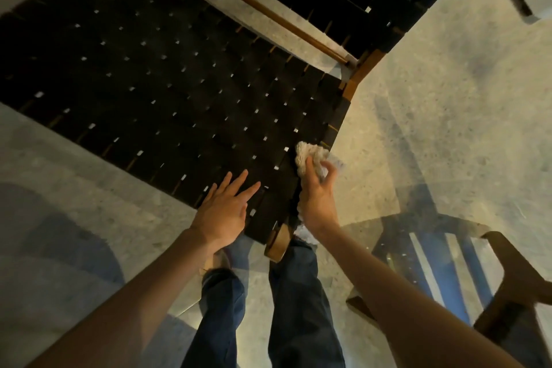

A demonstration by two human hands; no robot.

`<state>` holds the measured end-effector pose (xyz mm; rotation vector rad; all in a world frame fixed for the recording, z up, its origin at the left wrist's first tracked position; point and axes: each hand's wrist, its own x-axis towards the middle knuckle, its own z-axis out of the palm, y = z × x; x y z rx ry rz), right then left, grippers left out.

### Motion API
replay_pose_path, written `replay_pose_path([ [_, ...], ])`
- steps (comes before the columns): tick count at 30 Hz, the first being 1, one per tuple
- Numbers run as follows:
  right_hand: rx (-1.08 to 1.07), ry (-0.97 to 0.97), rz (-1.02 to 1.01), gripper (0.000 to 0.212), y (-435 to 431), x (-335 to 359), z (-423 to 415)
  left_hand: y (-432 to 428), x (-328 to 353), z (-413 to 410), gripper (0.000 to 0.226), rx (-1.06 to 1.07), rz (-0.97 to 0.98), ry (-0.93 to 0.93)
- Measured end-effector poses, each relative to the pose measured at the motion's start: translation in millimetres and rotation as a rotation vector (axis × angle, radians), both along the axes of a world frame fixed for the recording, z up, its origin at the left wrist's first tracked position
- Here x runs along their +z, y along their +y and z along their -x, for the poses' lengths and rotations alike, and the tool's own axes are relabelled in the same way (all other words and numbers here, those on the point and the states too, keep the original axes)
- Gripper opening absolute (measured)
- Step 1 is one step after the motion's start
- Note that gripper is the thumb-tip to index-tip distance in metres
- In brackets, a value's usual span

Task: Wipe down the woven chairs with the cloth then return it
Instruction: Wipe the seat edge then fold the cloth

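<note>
Cream cloth [309,155] bunched at the near right corner of the black woven seat [149,84], my right hand [317,203] pinching it, cloth poking out past the curled fingertips, my left hand [224,212] just left, fingers straight, slightly spread.

A pale, speckled floor [433,104] is seen throughout. A dark woven chair [149,84] is stood on it from the centre toward 11 o'clock. A second wooden seat frame [513,293] is set at 4 o'clock.
</note>
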<state>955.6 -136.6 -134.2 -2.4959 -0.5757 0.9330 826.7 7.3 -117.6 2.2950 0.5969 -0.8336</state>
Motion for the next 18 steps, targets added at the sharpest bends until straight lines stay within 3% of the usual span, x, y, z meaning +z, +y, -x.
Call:
replay_pose_path([
  [6, 0.044, -0.074, 0.097, 0.077, -17, 22, 101, -18, 22, 58, 0.058, -0.011, -0.006, 0.009],
  [9, 0.083, 0.004, 0.136, 0.08, -22, 36, 125, -20, 46, 68, 0.058, 0.044, 0.007, 0.016],
  [14, 0.066, 0.124, -0.068, 0.046, -20, 93, 131, -2, 111, 77, 0.05, 0.301, 0.132, -0.086],
  [18, -0.018, 0.077, -0.213, 0.043, -3, 162, 122, 27, 177, 82, 0.05, 0.433, 0.216, -0.212],
])
